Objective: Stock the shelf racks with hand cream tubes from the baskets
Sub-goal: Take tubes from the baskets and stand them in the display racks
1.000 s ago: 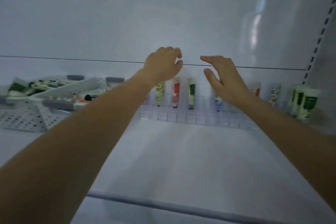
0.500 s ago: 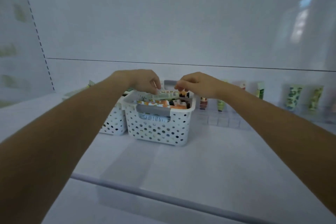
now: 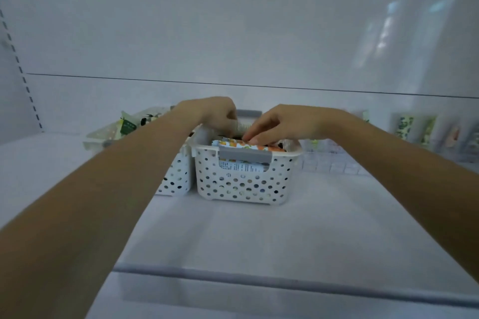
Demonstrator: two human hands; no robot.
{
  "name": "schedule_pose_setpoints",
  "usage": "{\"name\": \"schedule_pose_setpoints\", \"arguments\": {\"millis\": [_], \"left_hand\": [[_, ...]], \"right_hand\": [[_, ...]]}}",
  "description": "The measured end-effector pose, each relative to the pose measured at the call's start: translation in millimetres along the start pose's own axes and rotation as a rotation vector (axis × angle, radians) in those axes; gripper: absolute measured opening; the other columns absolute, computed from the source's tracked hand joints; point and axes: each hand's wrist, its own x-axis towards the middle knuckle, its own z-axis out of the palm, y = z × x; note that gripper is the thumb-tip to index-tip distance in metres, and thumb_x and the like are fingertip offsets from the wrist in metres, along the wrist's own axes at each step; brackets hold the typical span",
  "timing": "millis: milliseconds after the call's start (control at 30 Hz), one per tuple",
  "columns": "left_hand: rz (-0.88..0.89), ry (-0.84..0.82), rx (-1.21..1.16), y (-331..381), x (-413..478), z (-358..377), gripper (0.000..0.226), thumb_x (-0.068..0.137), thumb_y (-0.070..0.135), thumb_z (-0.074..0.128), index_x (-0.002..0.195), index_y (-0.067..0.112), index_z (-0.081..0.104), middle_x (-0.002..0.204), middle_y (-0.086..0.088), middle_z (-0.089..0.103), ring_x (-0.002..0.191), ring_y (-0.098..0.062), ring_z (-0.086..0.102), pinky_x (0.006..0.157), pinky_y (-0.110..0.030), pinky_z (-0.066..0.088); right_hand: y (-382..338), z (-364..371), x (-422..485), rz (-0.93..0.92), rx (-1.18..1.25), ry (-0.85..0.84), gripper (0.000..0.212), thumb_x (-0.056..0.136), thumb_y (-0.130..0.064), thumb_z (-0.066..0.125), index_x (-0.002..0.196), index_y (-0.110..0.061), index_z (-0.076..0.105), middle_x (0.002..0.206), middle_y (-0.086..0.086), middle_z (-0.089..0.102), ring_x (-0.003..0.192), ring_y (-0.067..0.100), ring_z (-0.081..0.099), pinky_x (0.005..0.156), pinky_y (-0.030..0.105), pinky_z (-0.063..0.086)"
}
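Note:
Two white perforated baskets stand side by side on the shelf. The right basket (image 3: 243, 184) holds several hand cream tubes, with an orange-patterned tube (image 3: 241, 147) on top. My left hand (image 3: 217, 114) and my right hand (image 3: 282, 124) are both over this basket with curled fingers. Between them they hold a pale tube (image 3: 242, 127), of which only a ribbed end shows. The left basket (image 3: 177, 179) is partly hidden behind my left forearm, and green-labelled tubes (image 3: 128, 125) stick out of it. A clear shelf rack (image 3: 329, 163) at the right holds standing tubes (image 3: 404, 128).
The white shelf board (image 3: 259, 235) stretches in front of the baskets to a grey front rail (image 3: 259, 280). A white back wall (image 3: 233, 101) rises behind them. A slotted upright (image 3: 26, 85) runs down the left side.
The view swung left from the rack to the baskets. Both hands left the rack, came together over the right basket and have sunk lower into it.

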Motion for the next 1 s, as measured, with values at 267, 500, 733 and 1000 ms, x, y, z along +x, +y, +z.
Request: {"name": "schedule_pose_setpoints", "arguments": {"millis": [267,500,733,1000], "left_hand": [[0.025,0.094,-0.460,-2.2,-9.3,-20.1,0.019,0.087,0.000,0.051,0.081,0.015,0.060,0.093,-0.004,0.066,0.072,-0.005,0.064,0.064,-0.023,0.045],[0.092,-0.278,-0.285,10.3,-14.3,-17.9,0.052,0.084,-0.003,0.053,0.126,0.028,0.052,0.124,0.009,0.052,0.115,-0.007,0.045,0.093,-0.022,0.036],[0.142,-0.172,-0.288,9.7,-5.0,-10.2,0.027,0.084,0.017,0.067,0.106,0.023,0.054,0.112,0.012,0.054,0.105,-0.006,0.048,0.085,-0.018,0.036],[-0.020,0.134,-0.761,19.6,0.1,-10.7,0.030,0.089,0.031,0.057,0.104,0.008,0.045,0.106,-0.013,0.059,0.075,-0.017,0.060,0.061,-0.022,0.053]], "right_hand": [[4.5,-7.3,-2.6,0.028,0.217,0.128,0.016,0.091,-0.014,0.057,0.102,-0.018,0.067,0.098,0.005,0.070,0.081,0.010,0.066,0.083,0.028,0.054],[18.0,-10.8,-3.3,0.042,0.312,0.237,0.028,0.089,-0.003,0.054,0.112,-0.018,0.057,0.103,0.005,0.063,0.086,0.013,0.064,0.076,0.022,0.056],[38.8,-23.8,-17.5,0.063,0.388,0.367,0.018,0.091,-0.012,0.055,0.098,-0.025,0.066,0.095,0.004,0.069,0.083,0.012,0.066,0.078,0.024,0.056],[78.1,-26.5,-45.2,0.107,1.012,0.692,0.016,0.093,-0.017,0.053,0.087,-0.009,0.066,0.078,0.004,0.067,0.061,0.010,0.067,0.056,0.018,0.053]]}}
